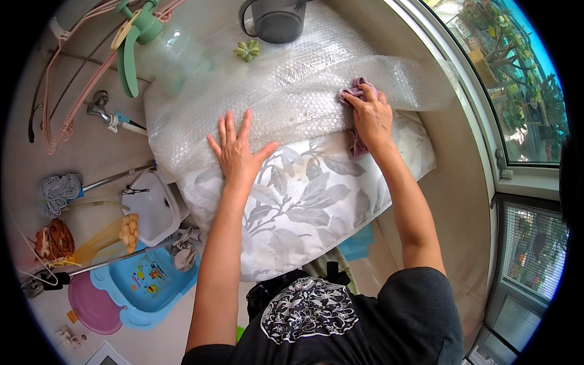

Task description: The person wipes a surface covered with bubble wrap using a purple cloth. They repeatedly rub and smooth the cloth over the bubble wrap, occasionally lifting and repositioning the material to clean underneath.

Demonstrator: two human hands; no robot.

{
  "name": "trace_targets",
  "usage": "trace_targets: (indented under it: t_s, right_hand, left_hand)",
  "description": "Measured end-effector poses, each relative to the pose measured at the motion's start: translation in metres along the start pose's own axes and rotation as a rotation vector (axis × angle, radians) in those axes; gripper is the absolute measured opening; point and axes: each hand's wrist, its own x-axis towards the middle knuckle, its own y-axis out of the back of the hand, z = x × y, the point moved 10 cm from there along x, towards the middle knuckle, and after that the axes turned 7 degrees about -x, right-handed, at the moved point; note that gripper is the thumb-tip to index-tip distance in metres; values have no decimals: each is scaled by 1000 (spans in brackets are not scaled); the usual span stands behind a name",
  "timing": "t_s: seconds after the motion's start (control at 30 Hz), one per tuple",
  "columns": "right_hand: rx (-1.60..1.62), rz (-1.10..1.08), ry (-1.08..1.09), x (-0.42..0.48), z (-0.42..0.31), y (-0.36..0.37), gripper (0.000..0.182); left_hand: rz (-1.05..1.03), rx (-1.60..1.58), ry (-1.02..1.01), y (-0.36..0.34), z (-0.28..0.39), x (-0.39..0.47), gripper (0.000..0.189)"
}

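Bubble wrap (292, 96) lies over the far part of a surface, above a white cloth with grey leaf print (310, 196). My left hand (239, 157) rests flat with its fingers spread, fingertips on the bubble wrap and palm near its front edge. On the right, my right hand (374, 116) grips a crumpled purple cloth (360, 89) against the bubble wrap; part of the cloth hangs out below the hand. A small green succulent rosette (247, 50) lies on the wrap, close to a dark translucent pitcher (278, 20).
A green-topped spray bottle (171, 54) stands at the far left near pink hangers (59, 91). A tap (98, 107), a mop head (59, 194), a white basin (153, 207) and a blue tub (146, 283) are at the left. A window frame (470, 105) borders the right.
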Motion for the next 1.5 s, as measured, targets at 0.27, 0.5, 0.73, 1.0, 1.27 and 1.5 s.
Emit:
trace_targets:
  t_s: [0.27, 0.5, 0.73, 1.0, 1.27, 1.5]
  right_hand:
    - [640, -68, -502, -74, 87, 59, 29]
    - [1037, -34, -621, -102, 104, 74, 29]
    - [1197, 10, -729, -115, 116, 73, 29]
    - [1231, 17, -687, -95, 120, 75, 30]
    - [1338, 53, -640, -32, 108, 85, 38]
    - [1144, 321, -45, 45, 0, 152, 40]
  left_hand:
    - [-88, -55, 115, 18, 24, 23, 79]
    - [-35, -271, -26, 8, 66, 94, 43]
    - [214, -328, -139, 72, 99, 48, 26]
    - [66, -536, 376, 54, 30, -19, 23]
    - [274, 128, 56, 63, 85, -39, 87]
    - [-220, -56, -217, 9, 93, -37, 85]
